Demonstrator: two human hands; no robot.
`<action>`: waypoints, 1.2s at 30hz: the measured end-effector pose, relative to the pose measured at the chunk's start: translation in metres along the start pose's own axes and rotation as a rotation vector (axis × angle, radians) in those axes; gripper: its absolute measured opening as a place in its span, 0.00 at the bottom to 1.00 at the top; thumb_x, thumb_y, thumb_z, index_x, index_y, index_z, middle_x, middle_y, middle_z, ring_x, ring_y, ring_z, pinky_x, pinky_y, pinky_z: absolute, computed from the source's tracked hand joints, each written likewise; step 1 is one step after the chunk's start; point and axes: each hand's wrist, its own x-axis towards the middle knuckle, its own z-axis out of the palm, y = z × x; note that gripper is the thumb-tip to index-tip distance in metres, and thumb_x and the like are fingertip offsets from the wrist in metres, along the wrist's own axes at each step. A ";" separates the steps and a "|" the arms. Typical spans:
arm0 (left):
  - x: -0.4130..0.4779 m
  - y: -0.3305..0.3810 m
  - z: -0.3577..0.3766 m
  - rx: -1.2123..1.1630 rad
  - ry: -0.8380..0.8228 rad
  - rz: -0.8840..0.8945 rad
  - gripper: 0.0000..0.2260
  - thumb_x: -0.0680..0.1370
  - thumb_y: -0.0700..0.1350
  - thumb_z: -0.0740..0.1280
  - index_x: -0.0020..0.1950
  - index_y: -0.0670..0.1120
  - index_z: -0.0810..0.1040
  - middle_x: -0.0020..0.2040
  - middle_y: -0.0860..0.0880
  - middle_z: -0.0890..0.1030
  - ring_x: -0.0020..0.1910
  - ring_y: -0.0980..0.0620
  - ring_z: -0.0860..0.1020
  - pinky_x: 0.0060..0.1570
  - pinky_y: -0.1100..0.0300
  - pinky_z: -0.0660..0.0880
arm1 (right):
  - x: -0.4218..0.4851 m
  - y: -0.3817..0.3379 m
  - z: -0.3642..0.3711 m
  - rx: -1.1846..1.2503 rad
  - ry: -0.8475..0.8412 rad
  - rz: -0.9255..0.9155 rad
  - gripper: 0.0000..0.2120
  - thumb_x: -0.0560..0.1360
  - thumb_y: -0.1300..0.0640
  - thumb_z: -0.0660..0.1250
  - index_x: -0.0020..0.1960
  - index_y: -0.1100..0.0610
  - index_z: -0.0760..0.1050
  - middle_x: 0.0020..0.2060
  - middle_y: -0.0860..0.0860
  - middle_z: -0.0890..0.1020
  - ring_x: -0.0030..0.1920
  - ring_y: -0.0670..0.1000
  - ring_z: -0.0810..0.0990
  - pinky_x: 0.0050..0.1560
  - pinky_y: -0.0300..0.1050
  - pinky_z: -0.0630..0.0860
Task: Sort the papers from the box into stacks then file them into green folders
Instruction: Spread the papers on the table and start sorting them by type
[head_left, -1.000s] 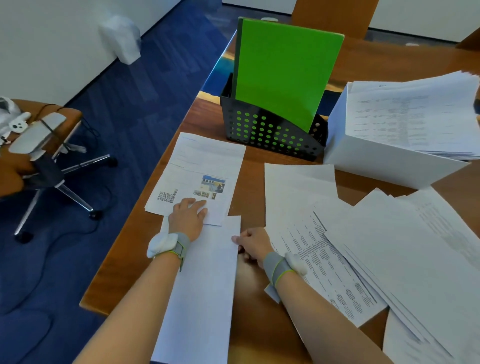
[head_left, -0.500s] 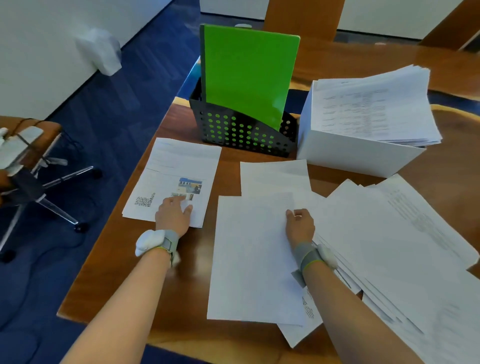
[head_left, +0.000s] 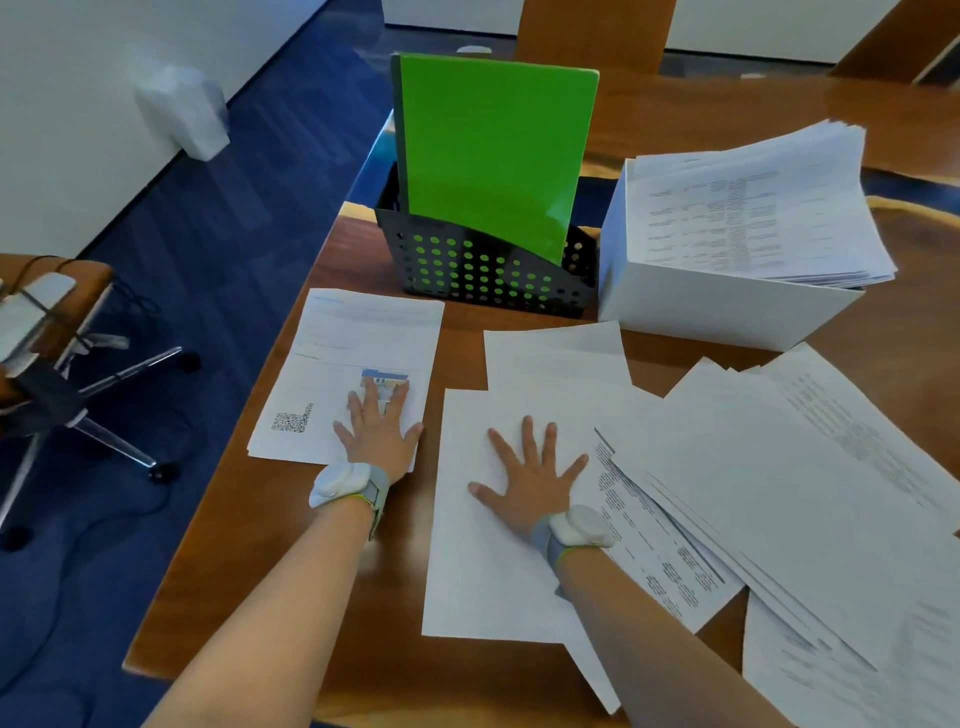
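Under the right hand (head_left: 530, 483), flat with fingers spread and gripping nothing, lay a blank sheet (head_left: 478, 571), its long axis running away from the person. The left hand (head_left: 382, 434) lay equally flat on the sheet with the QR code (head_left: 353, 338). The loose papers (head_left: 779, 493) fanned out just right of the right hand, the nearer one. The box (head_left: 717, 312) sat beyond them on the surface (head_left: 260, 571), and the green folder (head_left: 493, 156) stood upright ahead.

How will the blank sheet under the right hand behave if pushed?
The blank sheet probably slides on the glossy table. A single thin page, likely floppy if lifted. Under the flat right hand it may drag the printed sheet beneath.
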 end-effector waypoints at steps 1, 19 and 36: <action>0.001 -0.003 0.002 0.020 -0.030 0.001 0.27 0.81 0.57 0.54 0.77 0.59 0.46 0.78 0.47 0.40 0.77 0.42 0.41 0.71 0.36 0.48 | 0.003 0.001 0.002 -0.027 -0.008 0.009 0.38 0.71 0.26 0.49 0.75 0.35 0.38 0.76 0.48 0.34 0.75 0.59 0.30 0.65 0.76 0.35; -0.044 0.054 0.016 -0.255 0.019 0.059 0.43 0.70 0.64 0.69 0.75 0.46 0.55 0.68 0.45 0.66 0.67 0.44 0.65 0.63 0.52 0.64 | 0.021 0.042 -0.041 0.133 0.256 0.362 0.30 0.80 0.39 0.47 0.78 0.48 0.45 0.78 0.51 0.41 0.77 0.55 0.37 0.71 0.67 0.38; -0.015 0.083 -0.005 -0.880 0.107 -0.275 0.19 0.76 0.46 0.69 0.63 0.37 0.76 0.61 0.39 0.78 0.60 0.41 0.76 0.62 0.52 0.71 | -0.018 0.167 -0.032 0.192 0.153 0.369 0.26 0.82 0.42 0.45 0.77 0.42 0.40 0.77 0.46 0.38 0.76 0.51 0.35 0.69 0.70 0.35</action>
